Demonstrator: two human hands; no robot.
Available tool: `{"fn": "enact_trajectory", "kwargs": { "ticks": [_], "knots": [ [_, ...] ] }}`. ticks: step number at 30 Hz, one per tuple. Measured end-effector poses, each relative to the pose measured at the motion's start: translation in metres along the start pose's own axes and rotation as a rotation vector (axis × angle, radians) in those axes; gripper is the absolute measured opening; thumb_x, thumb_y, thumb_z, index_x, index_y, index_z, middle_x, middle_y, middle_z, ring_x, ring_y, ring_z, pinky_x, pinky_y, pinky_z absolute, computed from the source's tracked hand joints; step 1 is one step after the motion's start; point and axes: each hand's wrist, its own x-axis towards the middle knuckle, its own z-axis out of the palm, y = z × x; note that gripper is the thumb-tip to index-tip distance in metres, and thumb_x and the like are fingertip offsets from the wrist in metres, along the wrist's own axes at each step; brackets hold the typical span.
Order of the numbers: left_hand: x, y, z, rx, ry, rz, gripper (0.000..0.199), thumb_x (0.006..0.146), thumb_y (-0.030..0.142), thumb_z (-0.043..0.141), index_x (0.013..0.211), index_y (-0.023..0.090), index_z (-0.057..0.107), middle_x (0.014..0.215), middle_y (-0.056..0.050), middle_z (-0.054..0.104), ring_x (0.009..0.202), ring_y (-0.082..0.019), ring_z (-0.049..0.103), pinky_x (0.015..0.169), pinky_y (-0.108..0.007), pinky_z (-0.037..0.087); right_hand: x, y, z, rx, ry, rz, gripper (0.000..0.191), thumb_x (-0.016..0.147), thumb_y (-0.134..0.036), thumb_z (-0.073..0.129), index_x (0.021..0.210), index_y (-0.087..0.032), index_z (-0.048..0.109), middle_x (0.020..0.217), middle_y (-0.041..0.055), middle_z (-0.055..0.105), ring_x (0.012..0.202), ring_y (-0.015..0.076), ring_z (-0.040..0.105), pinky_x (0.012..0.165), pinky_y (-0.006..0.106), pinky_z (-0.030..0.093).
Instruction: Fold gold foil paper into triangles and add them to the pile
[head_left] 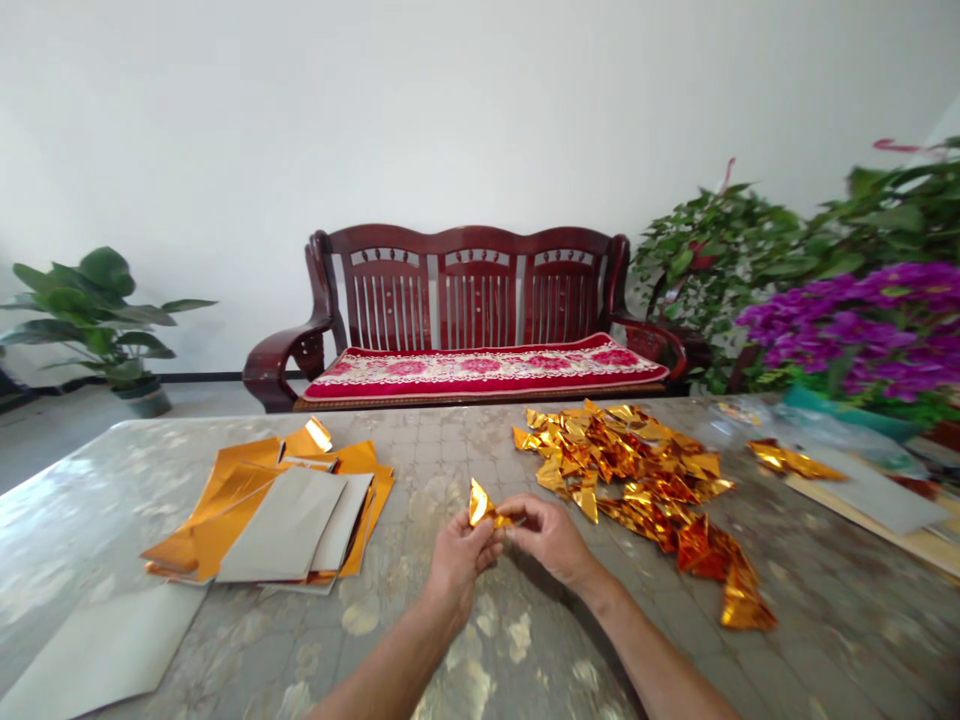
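Note:
Between my two hands, above the middle of the table, is a small folded piece of gold foil paper [480, 503] with a pointed tip standing up. My left hand [463, 552] pinches it from the left, thumb on top. From the right, the fingertips of my right hand [549, 538] close on its other end. To the right lies a heap of folded gold foil pieces [622, 450], trailing toward the front right. Left of my hands, a stack of gold foil sheets [244, 495] is partly covered by grey-backed sheets [285, 525].
A loose grey sheet [105, 645] lies at the table's front left. Purple flowers [862, 325], plastic wrap and flat boards [877, 490] occupy the right side. Behind the table [420, 455] stands a wooden bench [476, 290] with a red floral cushion. Potted plants [105, 315] flank it.

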Motion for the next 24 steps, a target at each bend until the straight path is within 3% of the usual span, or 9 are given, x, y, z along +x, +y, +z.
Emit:
{"fn": "enact_trajectory", "kwargs": {
  "ticks": [4, 9, 13, 17, 24],
  "knots": [
    [0.001, -0.003, 0.001, 0.037, 0.037, 0.041, 0.045, 0.060, 0.032, 0.089, 0.091, 0.014, 0.061, 0.068, -0.001, 0.068, 0.051, -0.007, 0.061, 0.052, -0.015, 0.049, -0.001, 0.003, 0.004, 0.083, 0.038, 0.062, 0.024, 0.073, -0.026, 0.069, 0.096, -0.018, 0.072, 0.092, 0.0062, 0.075, 0.085, 0.0209, 0.069, 0.081, 0.035, 0.054],
    [0.005, -0.008, -0.002, 0.108, 0.028, 0.106, 0.055, 0.054, 0.042, 0.089, 0.091, 0.015, 0.059, 0.063, 0.002, 0.062, 0.047, -0.006, 0.054, 0.043, -0.015, 0.038, -0.002, 0.003, 0.009, 0.101, 0.121, 0.049, 0.024, 0.072, -0.027, 0.070, 0.094, -0.018, 0.071, 0.093, 0.0070, 0.076, 0.087, 0.0221, 0.070, 0.084, 0.036, 0.055],
    [0.008, -0.010, -0.003, 0.135, 0.029, 0.132, 0.056, 0.054, 0.046, 0.087, 0.091, 0.016, 0.057, 0.058, 0.006, 0.057, 0.041, -0.004, 0.047, 0.041, -0.015, 0.032, -0.001, 0.005, 0.013, 0.083, 0.177, 0.005, 0.022, 0.071, -0.028, 0.070, 0.091, -0.019, 0.070, 0.095, 0.0065, 0.074, 0.087, 0.0216, 0.069, 0.082, 0.035, 0.056],
    [0.007, -0.010, -0.002, 0.165, 0.033, 0.152, 0.056, 0.055, 0.049, 0.086, 0.090, 0.016, 0.057, 0.054, 0.008, 0.053, 0.039, -0.004, 0.043, 0.040, -0.016, 0.032, -0.001, 0.011, 0.014, 0.123, 0.173, 0.050, 0.025, 0.070, -0.027, 0.069, 0.093, -0.019, 0.069, 0.088, 0.0045, 0.074, 0.082, 0.0205, 0.069, 0.078, 0.034, 0.056],
    [0.006, -0.011, -0.003, 0.153, 0.000, 0.166, 0.053, 0.059, 0.047, 0.083, 0.093, 0.016, 0.056, 0.058, 0.007, 0.056, 0.041, -0.003, 0.045, 0.042, -0.015, 0.032, -0.002, 0.011, 0.015, 0.180, 0.174, 0.099, 0.029, 0.068, -0.027, 0.072, 0.095, -0.018, 0.068, 0.087, 0.0047, 0.074, 0.078, 0.0205, 0.069, 0.076, 0.033, 0.056]
  ]
}}
